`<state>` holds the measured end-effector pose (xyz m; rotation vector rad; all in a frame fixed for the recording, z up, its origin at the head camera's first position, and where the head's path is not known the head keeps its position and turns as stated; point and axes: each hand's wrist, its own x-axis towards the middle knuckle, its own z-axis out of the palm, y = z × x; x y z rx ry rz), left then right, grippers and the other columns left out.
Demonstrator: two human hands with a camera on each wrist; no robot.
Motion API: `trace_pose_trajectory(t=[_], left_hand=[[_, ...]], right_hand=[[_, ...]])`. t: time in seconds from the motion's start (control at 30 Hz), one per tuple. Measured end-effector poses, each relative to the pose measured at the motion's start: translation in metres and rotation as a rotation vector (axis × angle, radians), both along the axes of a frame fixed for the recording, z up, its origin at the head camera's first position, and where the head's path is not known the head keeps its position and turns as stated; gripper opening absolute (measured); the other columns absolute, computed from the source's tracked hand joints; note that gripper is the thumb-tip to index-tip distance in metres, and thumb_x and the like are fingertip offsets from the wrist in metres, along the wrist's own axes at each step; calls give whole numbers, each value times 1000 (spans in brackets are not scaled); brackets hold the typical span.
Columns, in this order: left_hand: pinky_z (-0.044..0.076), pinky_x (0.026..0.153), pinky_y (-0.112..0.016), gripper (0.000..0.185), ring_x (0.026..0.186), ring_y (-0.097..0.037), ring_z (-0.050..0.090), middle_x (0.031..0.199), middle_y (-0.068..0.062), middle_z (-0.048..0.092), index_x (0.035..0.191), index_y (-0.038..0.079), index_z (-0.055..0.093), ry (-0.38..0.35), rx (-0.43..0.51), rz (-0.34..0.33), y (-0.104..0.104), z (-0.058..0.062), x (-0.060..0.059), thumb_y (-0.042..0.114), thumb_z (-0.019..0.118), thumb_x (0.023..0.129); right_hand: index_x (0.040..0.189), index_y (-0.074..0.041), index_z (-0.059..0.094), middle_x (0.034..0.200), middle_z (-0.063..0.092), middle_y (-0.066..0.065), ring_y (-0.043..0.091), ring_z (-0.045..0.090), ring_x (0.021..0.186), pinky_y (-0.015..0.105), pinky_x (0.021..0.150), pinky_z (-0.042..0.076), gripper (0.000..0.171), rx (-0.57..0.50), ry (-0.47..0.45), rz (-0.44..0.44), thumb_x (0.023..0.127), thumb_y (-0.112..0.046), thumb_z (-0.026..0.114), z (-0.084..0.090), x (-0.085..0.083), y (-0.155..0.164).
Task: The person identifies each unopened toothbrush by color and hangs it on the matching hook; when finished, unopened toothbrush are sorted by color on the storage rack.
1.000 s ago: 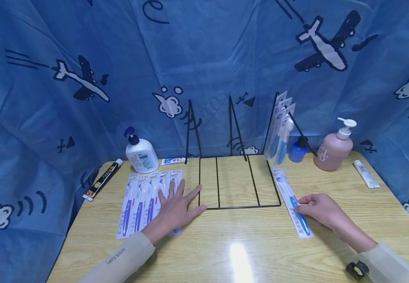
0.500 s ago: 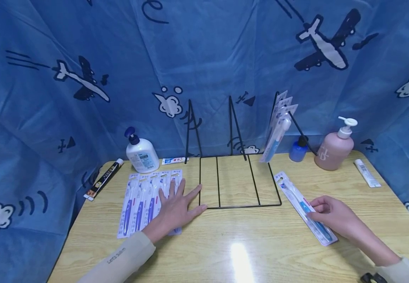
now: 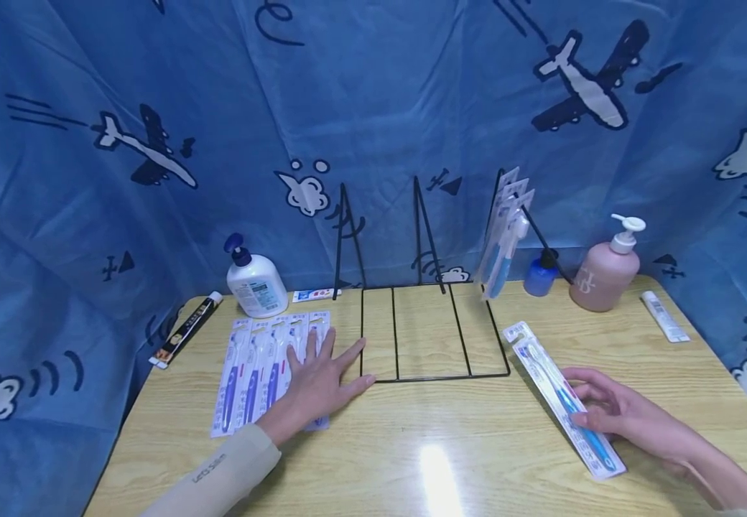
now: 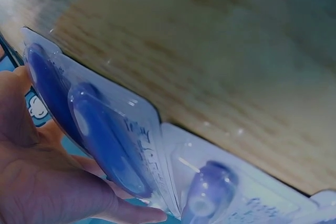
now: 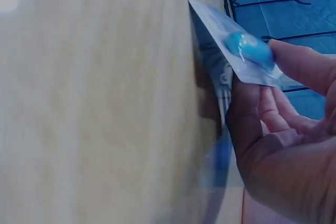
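packaged toothbrushes (image 3: 501, 244) upright in black wire rack's (image 3: 434, 337) rightmost slot

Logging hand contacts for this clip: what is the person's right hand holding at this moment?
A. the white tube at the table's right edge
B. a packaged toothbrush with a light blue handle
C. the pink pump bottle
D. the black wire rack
B: the right hand has its fingers and thumb around the packaged toothbrush near its lower end, close to the table's front right; the right wrist view shows the pack's edge lifted off the wood.
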<state>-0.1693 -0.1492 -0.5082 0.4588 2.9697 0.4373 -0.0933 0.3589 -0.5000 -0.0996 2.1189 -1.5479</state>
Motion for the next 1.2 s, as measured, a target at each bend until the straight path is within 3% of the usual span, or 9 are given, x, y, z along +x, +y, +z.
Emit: trace_pose_trajectory(t=[0.2, 0.3, 0.5, 0.63, 0.77, 0.97, 1.2], left_hand=[[-1, 115, -87, 75, 160, -59, 4, 176, -27, 21, 168, 36, 45, -18, -12, 16, -7, -1, 4, 71, 59, 103], [0, 115, -88, 74, 160, -59, 5, 176, -27, 22, 168, 37, 46, -17, -24, 18, -9, -2, 5, 71, 59, 103], [1, 114, -89, 74, 159, -60, 7, 175, -28, 23, 168, 36, 46, -6, -6, -3, -7, -3, 4, 70, 59, 104], [1, 114, -88, 74, 160, -60, 6, 175, -28, 23, 168, 36, 46, -2, -10, -2, -5, -3, 4, 70, 59, 104], [0, 115, -88, 74, 160, -60, 6, 176, -28, 23, 168, 35, 46, -3, -8, -2, -4, -2, 3, 70, 59, 104], [0, 115, -87, 75, 160, -59, 6, 176, -27, 22, 169, 36, 45, -1, -13, 0, -2, -2, 1, 71, 58, 104], [0, 115, -88, 76, 160, -59, 5, 176, -27, 21, 169, 37, 44, 4, -18, -1, -1, -4, -2, 74, 56, 103]], right_hand=[[163, -14, 37, 138, 58, 13, 16, 65, 116, 35, 88, 58, 63, -47, 87, -110, 109, -13, 69, -3, 11, -16], [161, -22, 40, 132, 62, 5, 14, 68, 115, 31, 88, 57, 61, -111, 187, -162, 109, -6, 67, -2, 15, -23], [157, -24, 43, 128, 63, -3, 9, 70, 111, 24, 86, 57, 65, -348, 383, -229, 106, 14, 56, 6, 19, -26], [159, -16, 39, 130, 59, 1, 12, 68, 112, 26, 89, 59, 68, -520, 476, -189, 104, 24, 46, 17, 20, -27], [162, -9, 33, 132, 56, 4, 15, 66, 117, 26, 91, 58, 72, -591, 559, -133, 101, 30, 39, 28, 22, -30], [159, -4, 33, 134, 58, 7, 17, 65, 117, 27, 92, 58, 75, -614, 626, -48, 96, 35, 39, 38, 23, -37], [157, -3, 36, 135, 61, 7, 15, 66, 119, 26, 94, 57, 74, -527, 669, -23, 95, 36, 43, 45, 20, -47]])
